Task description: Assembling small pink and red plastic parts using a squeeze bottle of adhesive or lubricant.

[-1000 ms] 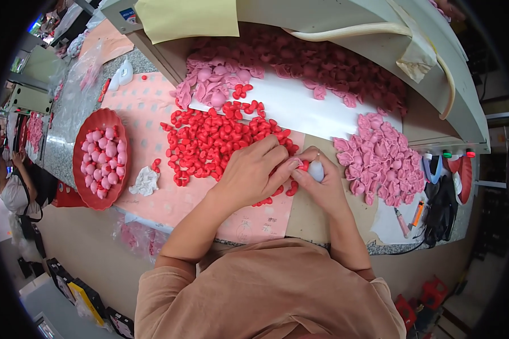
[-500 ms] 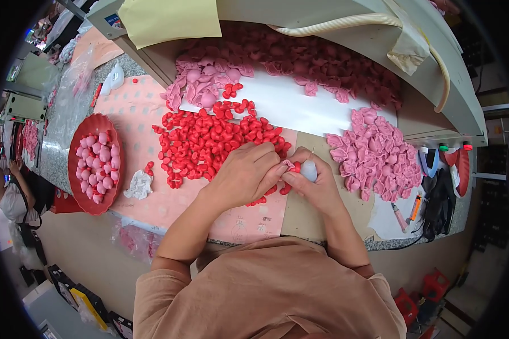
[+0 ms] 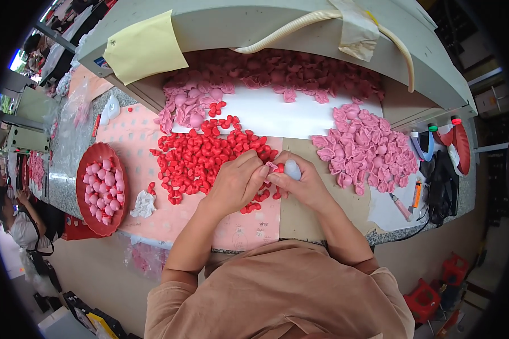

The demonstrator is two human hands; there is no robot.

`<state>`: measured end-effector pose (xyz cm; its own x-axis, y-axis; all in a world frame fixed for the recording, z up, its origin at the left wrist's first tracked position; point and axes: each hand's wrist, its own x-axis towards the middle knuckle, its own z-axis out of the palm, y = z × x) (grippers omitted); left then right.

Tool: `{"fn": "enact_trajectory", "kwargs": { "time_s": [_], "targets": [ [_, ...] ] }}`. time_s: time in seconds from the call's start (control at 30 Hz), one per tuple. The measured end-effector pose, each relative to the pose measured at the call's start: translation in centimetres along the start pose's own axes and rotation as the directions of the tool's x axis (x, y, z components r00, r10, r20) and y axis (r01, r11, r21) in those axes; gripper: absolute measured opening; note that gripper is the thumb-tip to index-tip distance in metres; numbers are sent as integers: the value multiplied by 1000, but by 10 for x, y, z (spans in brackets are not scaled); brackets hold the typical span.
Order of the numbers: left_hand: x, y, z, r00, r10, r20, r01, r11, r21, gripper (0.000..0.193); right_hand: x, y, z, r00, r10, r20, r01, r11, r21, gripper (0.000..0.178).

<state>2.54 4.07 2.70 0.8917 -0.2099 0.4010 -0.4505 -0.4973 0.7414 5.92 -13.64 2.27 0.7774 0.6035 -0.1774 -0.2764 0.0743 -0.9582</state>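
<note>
My left hand (image 3: 238, 182) and my right hand (image 3: 303, 185) meet at the middle of the bench. Together they pinch a small pink petal-shaped piece (image 3: 272, 166) with a bit of red at their fingertips. My right hand also grips a small white rounded object (image 3: 292, 168). A heap of small red pieces (image 3: 206, 155) lies under and to the left of my left hand. To the right of my right hand sits a pile of pink petal pieces (image 3: 365, 150).
A red round tray (image 3: 87, 170) holding pink balls stands at the left, a crumpled white scrap (image 3: 143, 205) beside it. More pink pieces (image 3: 277, 76) lie at the back under a grey shelf (image 3: 300, 45). Scissors, pens and dark items (image 3: 441, 169) sit far right. Another person (image 3: 14, 217) is at the left edge.
Both hands stay together at the bench's middle; the fingers have shifted slightly around the small pink piece. The view has tilted a little.
</note>
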Motion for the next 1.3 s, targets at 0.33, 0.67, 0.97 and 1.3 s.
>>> {"fn": "enact_trajectory", "kwargs": {
  "time_s": [0.33, 0.67, 0.97, 1.3],
  "targets": [
    [6, 8, -10, 991, -99, -91, 77, 972, -221, 22, -2, 5, 0, 991, 127, -31, -117, 970, 214, 27],
    [-10, -11, 6, 933, -359, -28, 166, 499, -851, 38, -5, -7, 3, 996, 43, 84, -73, 920, 385, 37],
    [-1, -12, 13, 841, -459, 287, 20, -503, -864, 34, -9, -9, 4, 963, -212, -167, 217, 976, 12, 35],
    [-1, -4, 14, 693, -519, 500, 210, -518, -829, 36, 2, 0, -1, 929, -337, -152, 302, 929, -216, 36]
  ]
}}
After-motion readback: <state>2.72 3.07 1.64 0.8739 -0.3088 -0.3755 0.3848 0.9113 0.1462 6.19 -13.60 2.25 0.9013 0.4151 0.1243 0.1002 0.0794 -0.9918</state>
